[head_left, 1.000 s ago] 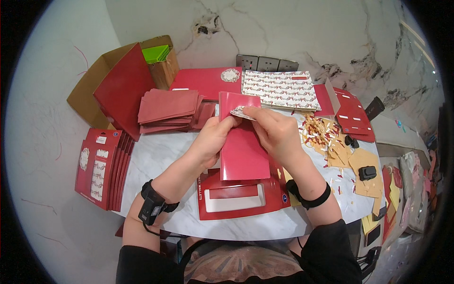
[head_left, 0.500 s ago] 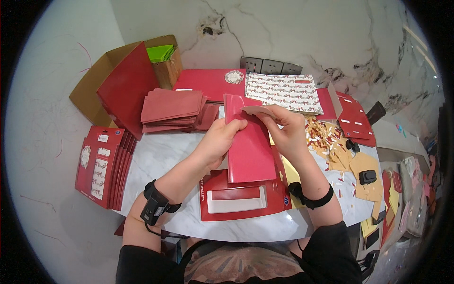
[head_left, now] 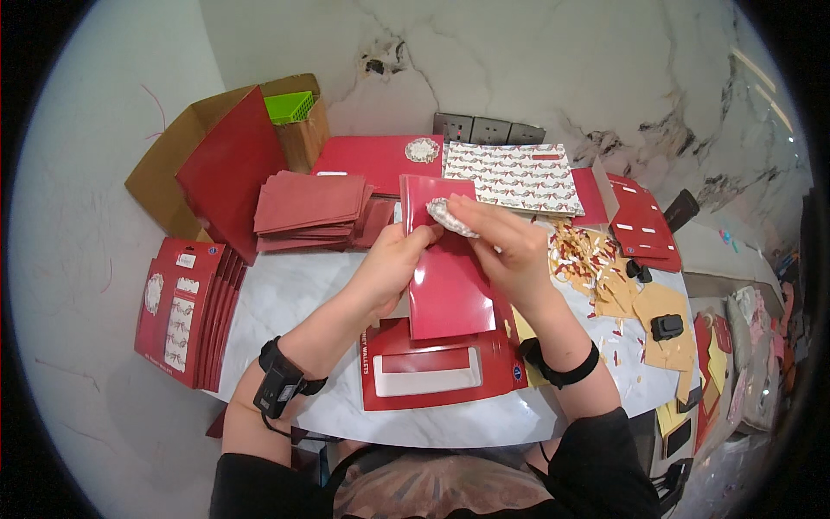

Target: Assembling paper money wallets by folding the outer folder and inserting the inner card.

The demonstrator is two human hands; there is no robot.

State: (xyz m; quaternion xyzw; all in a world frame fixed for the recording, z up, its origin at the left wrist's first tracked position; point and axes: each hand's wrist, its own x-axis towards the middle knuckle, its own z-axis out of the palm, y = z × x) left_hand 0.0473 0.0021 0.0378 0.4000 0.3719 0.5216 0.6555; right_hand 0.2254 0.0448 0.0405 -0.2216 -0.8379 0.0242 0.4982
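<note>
My left hand (head_left: 400,265) grips the left edge of a glossy red card wallet (head_left: 451,298), held tilted up over the table. Pinched in my right hand (head_left: 512,253) is a white, scallop-edged printed tag (head_left: 450,218), slanted against the upper part of the wallet. My left thumb lies close to the tag; whether they touch I cannot tell. Beneath the wallet, partly hidden by it, is a red wallet pack (head_left: 445,389) with a white-edged window.
Left are a stack of dull red envelopes (head_left: 311,206), upright red packs (head_left: 177,311) and a cardboard box (head_left: 164,177). Patterned white sheets (head_left: 514,173) sit at the back. Yellow and red paper scraps (head_left: 584,259) and a small black device (head_left: 667,326) occupy the right side.
My right hand has turned the tag over, from its plain side to its printed side, and brought it lower and left over the wallet. My left hand keeps its hold.
</note>
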